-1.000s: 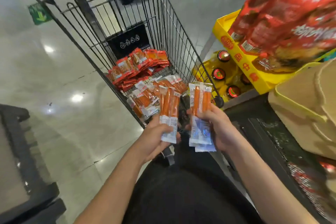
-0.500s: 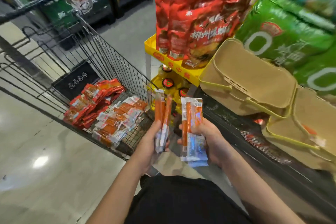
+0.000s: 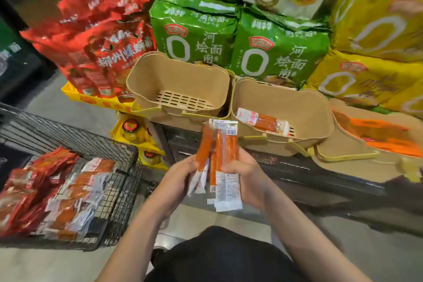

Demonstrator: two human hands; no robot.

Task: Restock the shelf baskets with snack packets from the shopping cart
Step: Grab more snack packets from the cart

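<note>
The left hand [image 3: 180, 175] and right hand [image 3: 246, 179] are each gripping light, slippery snack packets [image 3: 216, 155] around their stiff middles, near the baskets [image 3: 281, 98], likely fanning apart if loosened.

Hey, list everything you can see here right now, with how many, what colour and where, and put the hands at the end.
sausage packets in hand: several, orange and white, held upright between both hands
tan baskets: three in view, on the dark shelf; left one holds nothing visible, middle one holds one orange sausage packet, right one holds orange packets
shopping cart: one, black wire, lower left
cart packets: a pile, red ones and orange-white ones, in the cart
red bags: several, in a yellow tray, upper left
green bags: two, behind the baskets
yellow bags: several, right
left hand: grips packets
right hand: grips packets
</note>
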